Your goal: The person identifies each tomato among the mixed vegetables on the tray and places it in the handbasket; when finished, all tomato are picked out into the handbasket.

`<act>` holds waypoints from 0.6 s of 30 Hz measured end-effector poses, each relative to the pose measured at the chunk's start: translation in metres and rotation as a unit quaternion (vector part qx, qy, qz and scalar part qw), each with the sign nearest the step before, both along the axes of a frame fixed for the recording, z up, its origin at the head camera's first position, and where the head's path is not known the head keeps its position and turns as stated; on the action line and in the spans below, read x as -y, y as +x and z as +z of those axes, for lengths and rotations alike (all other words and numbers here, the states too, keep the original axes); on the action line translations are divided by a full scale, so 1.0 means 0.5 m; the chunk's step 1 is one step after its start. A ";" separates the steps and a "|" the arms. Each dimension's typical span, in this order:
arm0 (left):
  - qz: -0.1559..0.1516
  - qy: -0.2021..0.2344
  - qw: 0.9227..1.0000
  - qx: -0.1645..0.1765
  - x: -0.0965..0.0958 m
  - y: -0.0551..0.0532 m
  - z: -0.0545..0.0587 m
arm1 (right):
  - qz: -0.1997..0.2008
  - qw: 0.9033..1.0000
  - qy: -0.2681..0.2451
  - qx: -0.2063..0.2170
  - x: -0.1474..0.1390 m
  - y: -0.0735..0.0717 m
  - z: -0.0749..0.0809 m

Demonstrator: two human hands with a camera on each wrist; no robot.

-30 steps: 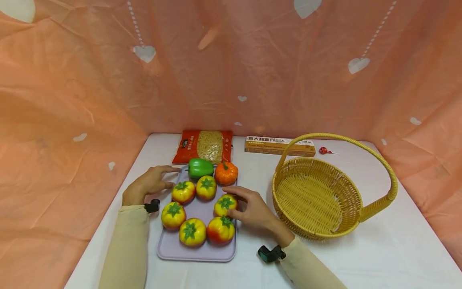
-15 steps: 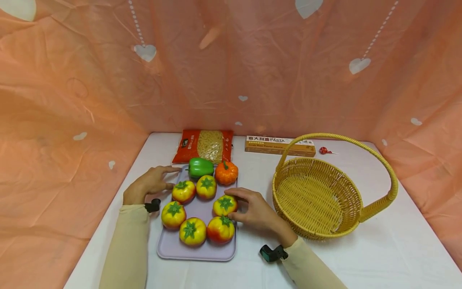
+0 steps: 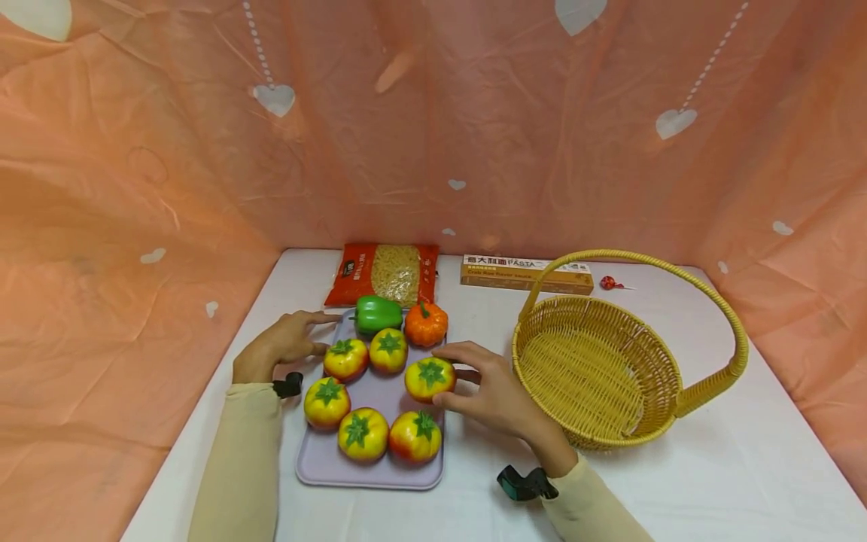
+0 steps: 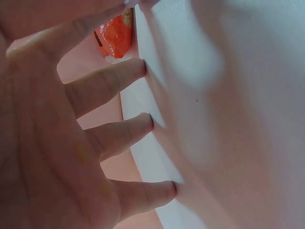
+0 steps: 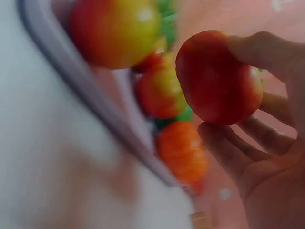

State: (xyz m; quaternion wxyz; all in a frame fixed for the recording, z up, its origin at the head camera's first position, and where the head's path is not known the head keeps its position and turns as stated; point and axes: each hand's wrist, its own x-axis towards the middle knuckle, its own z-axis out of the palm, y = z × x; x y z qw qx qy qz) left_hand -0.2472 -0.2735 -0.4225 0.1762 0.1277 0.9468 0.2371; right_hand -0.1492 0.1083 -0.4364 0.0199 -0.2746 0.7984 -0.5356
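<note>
In the head view my right hand [image 3: 497, 391] holds a yellow-and-red tomato [image 3: 430, 379] between thumb and fingers, raised above the right side of the lilac tray [image 3: 369, 476]. The right wrist view shows the red underside of this tomato [image 5: 219, 78] off the tray. My left hand [image 3: 281, 348] rests at the tray's left edge with fingers extended; in the left wrist view its fingertips [image 4: 145, 121] touch the white table. Several similar tomatoes, such as the front one [image 3: 363, 435], lie on the tray, with a green bell pepper [image 3: 377, 315] and a small orange pumpkin [image 3: 426, 324] at its far end.
A wicker basket [image 3: 596, 433] with a tall handle stands to the right of my right hand. Behind the tray lies a red bag of pasta [image 3: 389, 275]. A pasta box [image 3: 526, 280] and a red lollipop [image 3: 609, 283] are at the back. Orange curtain surrounds the table.
My right hand has taken hold of the right-hand tomato and lifted it off the tray, away from the front right one. My left hand stays in place.
</note>
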 end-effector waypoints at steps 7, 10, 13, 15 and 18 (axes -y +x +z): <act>0.007 0.002 1.000 0.007 -0.003 0.002 0.001 | -0.052 0.998 -0.017 -0.010 -0.088 0.037 0.053; 0.009 0.003 1.000 0.010 -0.004 0.002 0.001 | -0.086 0.996 -0.018 -0.022 -0.139 0.043 0.060; 0.006 0.004 1.000 0.006 -0.004 0.003 0.002 | -0.112 0.993 -0.027 -0.024 -0.184 0.043 0.065; 0.007 0.004 1.000 0.006 -0.004 0.003 0.002 | -0.126 0.991 -0.031 -0.023 -0.208 0.043 0.067; 0.010 0.005 1.000 0.009 -0.005 0.002 0.001 | -0.150 0.988 -0.017 -0.026 -0.235 0.042 0.065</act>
